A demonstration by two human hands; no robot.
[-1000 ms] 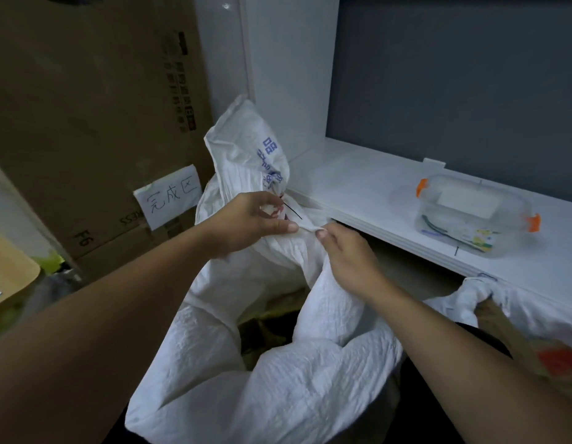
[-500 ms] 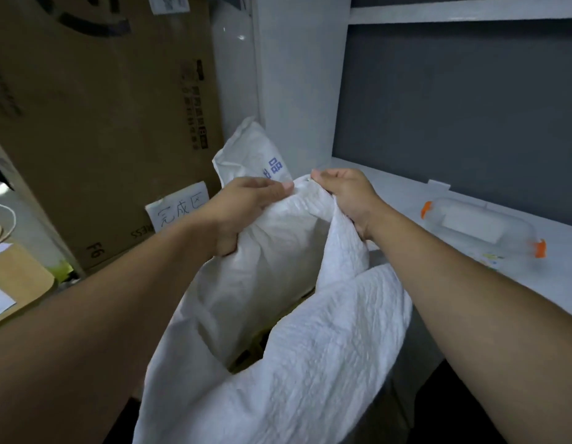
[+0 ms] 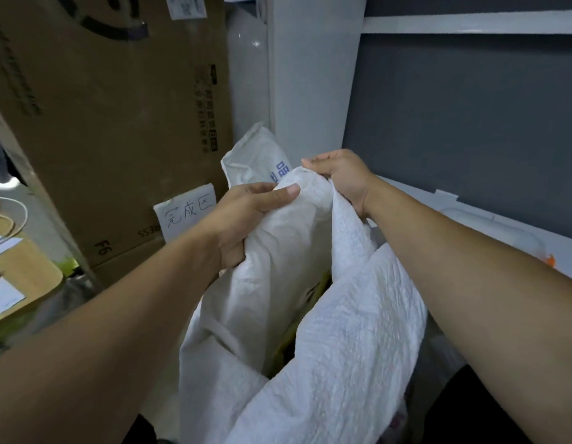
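A large white woven sack (image 3: 310, 315) with blue print near its top hangs in front of me, its mouth gathered upward. My left hand (image 3: 246, 216) grips the bunched cloth on the left, thumb laid along the top fold. My right hand (image 3: 339, 177) grips the same gathered edge from the right, fingers curled over it. Between the sack's folds a gap shows something yellowish inside, too dark to make out.
A tall cardboard box (image 3: 118, 123) with a handwritten paper label (image 3: 187, 211) stands at the left. A white pillar (image 3: 310, 91) rises behind the sack. A white shelf (image 3: 470, 209) at the right holds a clear container with an orange clip (image 3: 549, 259). A wooden board (image 3: 22, 274) lies far left.
Both hands have lifted the sack's top edge upward and drawn it together into a bunch. The view has tilted up, and the clear container has slid toward the right edge behind my arm.
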